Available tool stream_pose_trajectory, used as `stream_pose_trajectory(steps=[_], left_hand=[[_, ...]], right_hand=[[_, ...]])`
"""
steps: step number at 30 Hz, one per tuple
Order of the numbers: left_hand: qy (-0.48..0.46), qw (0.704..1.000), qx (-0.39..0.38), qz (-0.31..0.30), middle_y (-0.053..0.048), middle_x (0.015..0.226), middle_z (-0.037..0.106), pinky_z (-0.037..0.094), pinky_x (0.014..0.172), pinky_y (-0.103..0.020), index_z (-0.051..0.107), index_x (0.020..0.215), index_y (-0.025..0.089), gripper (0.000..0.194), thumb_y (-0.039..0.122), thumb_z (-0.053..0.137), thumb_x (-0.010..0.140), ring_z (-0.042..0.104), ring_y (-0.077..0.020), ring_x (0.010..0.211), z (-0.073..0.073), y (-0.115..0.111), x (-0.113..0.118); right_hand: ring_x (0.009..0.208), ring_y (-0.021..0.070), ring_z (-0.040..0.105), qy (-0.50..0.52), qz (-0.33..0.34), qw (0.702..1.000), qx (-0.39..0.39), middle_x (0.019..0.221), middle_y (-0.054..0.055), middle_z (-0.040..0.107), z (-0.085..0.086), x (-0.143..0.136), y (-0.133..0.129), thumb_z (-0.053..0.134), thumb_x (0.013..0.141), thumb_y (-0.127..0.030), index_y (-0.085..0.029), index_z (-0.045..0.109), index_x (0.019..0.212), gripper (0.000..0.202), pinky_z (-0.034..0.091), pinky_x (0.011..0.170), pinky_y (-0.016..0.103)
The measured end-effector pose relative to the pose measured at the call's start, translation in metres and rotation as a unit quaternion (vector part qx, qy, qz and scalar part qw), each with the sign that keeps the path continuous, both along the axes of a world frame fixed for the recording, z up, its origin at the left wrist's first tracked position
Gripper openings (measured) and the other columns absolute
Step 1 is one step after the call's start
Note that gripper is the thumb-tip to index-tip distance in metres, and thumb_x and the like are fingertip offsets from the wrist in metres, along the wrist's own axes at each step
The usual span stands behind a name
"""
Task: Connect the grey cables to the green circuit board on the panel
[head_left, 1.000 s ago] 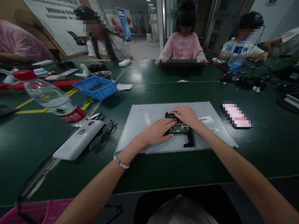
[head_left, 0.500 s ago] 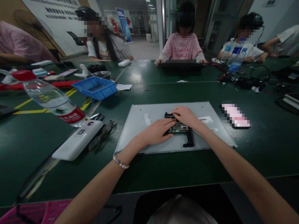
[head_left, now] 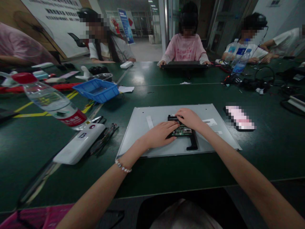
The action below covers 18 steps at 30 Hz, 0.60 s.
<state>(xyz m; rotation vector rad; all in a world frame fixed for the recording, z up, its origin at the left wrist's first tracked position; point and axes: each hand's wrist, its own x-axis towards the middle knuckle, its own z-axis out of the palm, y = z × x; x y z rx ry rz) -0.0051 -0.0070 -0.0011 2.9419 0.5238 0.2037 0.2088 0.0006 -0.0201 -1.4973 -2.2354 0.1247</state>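
Observation:
A green circuit board (head_left: 183, 131) with a black bracket (head_left: 193, 142) rests on a flat pale metal panel (head_left: 133, 127). My left hand (head_left: 160, 133) grips the board's left side, fingers laid across it and thumb at its lower edge. At the board's upper edge is my right hand (head_left: 188, 118), its fingers bent and pressed together by the bracket's top end. What those fingertips hold, if anything, is hidden. Both hands partly cover the board.
Left of the panel lie a white power bank (head_left: 79, 143), dark-framed glasses (head_left: 105, 138) and a tilted water bottle (head_left: 53, 100). Beyond them sits a blue bin (head_left: 96, 90). A phone (head_left: 240, 117) lies to the right. Co-workers (head_left: 186, 47) sit across the table.

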Motion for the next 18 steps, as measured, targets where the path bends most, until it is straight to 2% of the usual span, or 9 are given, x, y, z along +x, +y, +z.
stream_pose_trajectory(steps=[6,11,15,18], left_hand=[[0.002,1.000,0.000,-0.001,-0.011,0.145,0.039,0.031,0.109,-0.042,0.035,0.141,0.016,0.053,0.036,0.044,0.093,0.040,-0.0255,0.130,0.003,-0.001,0.000],[0.010,1.000,-0.008,-0.003,-0.011,0.146,0.038,0.030,0.110,-0.041,0.033,0.142,0.016,0.054,0.036,0.045,0.093,0.039,-0.0247,0.131,0.007,-0.002,0.000],[0.010,1.000,-0.017,0.002,-0.009,0.147,0.036,0.028,0.111,-0.041,0.031,0.143,0.018,0.055,0.035,0.046,0.093,0.037,-0.0239,0.132,0.008,-0.002,0.000],[0.013,1.000,-0.022,0.006,-0.009,0.147,0.037,0.027,0.112,-0.040,0.032,0.143,0.018,0.054,0.037,0.045,0.093,0.036,-0.0234,0.133,0.008,-0.002,-0.001]], right_hand=[[0.104,0.0224,0.060,0.015,-0.004,1.000,-0.019,0.111,0.010,0.068,0.014,0.009,-0.002,0.049,0.089,-0.022,-0.017,0.068,0.108,0.027,0.045,0.092,0.035],[0.102,0.0227,0.062,0.038,-0.006,0.998,-0.056,0.111,0.009,0.068,0.032,0.047,-0.017,0.052,0.087,-0.025,-0.018,0.068,0.109,0.028,0.046,0.092,0.037],[0.093,0.0199,0.065,0.089,0.004,0.985,-0.148,0.110,0.007,0.069,0.030,0.089,-0.042,0.056,0.084,-0.028,-0.021,0.067,0.111,0.030,0.052,0.080,0.034],[0.090,0.0183,0.065,0.129,-0.008,0.971,-0.201,0.110,0.006,0.068,0.022,0.109,-0.061,0.058,0.081,-0.031,-0.023,0.068,0.110,0.030,0.053,0.078,0.032]])
